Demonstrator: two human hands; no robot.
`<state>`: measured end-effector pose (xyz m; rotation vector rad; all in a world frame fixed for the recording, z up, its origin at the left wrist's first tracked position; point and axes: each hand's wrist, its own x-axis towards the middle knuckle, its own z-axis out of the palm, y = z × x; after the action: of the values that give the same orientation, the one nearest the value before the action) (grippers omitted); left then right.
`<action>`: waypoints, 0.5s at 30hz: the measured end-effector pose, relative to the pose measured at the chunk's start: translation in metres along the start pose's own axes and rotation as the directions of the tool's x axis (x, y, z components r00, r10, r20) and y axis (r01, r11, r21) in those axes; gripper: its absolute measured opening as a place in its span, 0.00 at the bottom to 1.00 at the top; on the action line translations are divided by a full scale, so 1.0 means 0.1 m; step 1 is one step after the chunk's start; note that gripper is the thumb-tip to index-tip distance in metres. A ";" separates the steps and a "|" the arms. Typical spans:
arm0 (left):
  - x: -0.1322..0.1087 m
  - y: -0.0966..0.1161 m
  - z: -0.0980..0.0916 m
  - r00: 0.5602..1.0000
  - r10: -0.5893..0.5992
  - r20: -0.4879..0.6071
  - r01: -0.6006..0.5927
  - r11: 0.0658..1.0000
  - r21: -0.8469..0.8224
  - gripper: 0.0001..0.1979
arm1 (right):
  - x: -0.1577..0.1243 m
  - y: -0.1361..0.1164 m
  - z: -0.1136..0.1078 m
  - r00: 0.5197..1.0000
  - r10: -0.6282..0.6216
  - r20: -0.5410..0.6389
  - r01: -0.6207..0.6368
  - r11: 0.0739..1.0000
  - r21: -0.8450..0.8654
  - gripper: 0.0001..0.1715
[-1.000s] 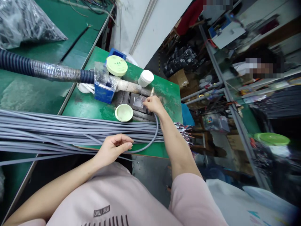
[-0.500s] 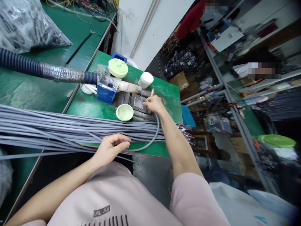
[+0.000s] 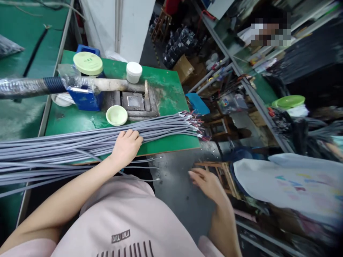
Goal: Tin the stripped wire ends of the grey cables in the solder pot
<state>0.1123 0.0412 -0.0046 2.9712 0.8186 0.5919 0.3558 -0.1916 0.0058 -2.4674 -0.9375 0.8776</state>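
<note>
the grey cables (image 3: 80,136) are partly covered by the left grip (image 3: 128,145), which is curled over them; whether any is clasped cannot be told. their stripped ends (image 3: 192,123) are fanned out right of that grip, at the edge of the surface (image 3: 173,80). the right grip (image 3: 205,181) is held loose and half uncurled, well apart from the cables. beyond the left grip a green bowl (image 3: 117,115) is set.
</note>
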 end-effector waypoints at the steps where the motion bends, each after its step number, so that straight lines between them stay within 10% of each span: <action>1: 0.04 0.02 0.01 1.000 0.009 -0.008 -0.009 0.999 0.033 0.08 | 0.00 -0.07 0.17 0.983 -0.073 0.171 0.042 0.983 0.178 0.25; 3: 0.07 0.05 -0.03 0.999 0.021 -0.043 -0.020 1.000 0.024 0.08 | 0.06 -0.36 0.49 0.830 -0.281 0.482 0.012 0.873 0.488 0.29; 5: 0.03 0.09 -0.14 0.996 0.022 -0.088 -0.030 0.996 -0.089 0.07 | 0.19 -0.72 0.68 0.731 -0.451 0.512 -0.105 0.667 0.737 0.33; 8: -0.15 0.17 -0.33 0.992 0.037 -0.119 -0.075 0.939 -0.335 0.05 | 0.39 -1.12 0.62 0.926 -0.377 0.020 0.064 0.209 0.976 0.28; 10: -0.31 0.23 -0.42 0.995 0.052 -0.081 -0.083 0.890 -0.447 0.05 | 0.42 -1.23 0.44 0.922 -0.235 -0.307 0.326 0.044 0.944 0.22; 12: -0.42 0.28 -0.44 0.999 0.033 -0.001 -0.028 0.831 -0.556 0.04 | 0.35 -1.26 0.29 0.875 -0.267 -0.405 0.443 0.099 0.891 0.19; 15: -0.47 0.30 -0.45 0.979 -0.167 0.120 0.197 0.604 -0.772 0.06 | 0.15 -1.23 0.30 0.829 -0.544 -0.130 0.407 0.427 0.808 0.19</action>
<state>0.0741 -0.0126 0.0232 2.0503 0.6171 0.6595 0.2871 -0.0898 0.0414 -1.2367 -0.9184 0.9858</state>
